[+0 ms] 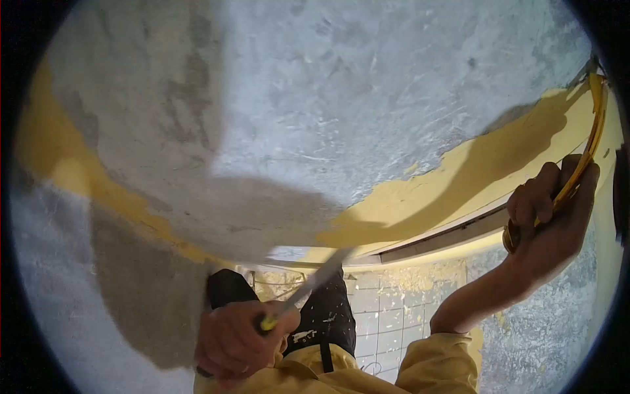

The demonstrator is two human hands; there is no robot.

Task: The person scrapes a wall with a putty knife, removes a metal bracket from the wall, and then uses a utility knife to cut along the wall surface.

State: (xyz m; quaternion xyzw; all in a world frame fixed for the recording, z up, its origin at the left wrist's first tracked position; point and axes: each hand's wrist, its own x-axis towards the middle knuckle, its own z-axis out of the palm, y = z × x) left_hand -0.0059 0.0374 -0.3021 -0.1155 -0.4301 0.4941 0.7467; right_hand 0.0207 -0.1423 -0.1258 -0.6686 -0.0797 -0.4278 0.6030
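Observation:
My left hand is closed around the handle of a long-bladed knife, low and in front of my body. The handle shows black and yellow, and the narrow grey blade points up and to the right, blurred. Its tip lies near the lower edge of the wall. On the right, my right hand is closed on a yellow cable, which bends upward to a spot at the wall's far right. A short looped part of the cable sticks out below my fingers.
A grey wall with ragged yellow paint along its lower part stands before me. A dark-edged strip runs along its bottom right. Below are floor tiles strewn with pale flakes, and my dark trouser legs.

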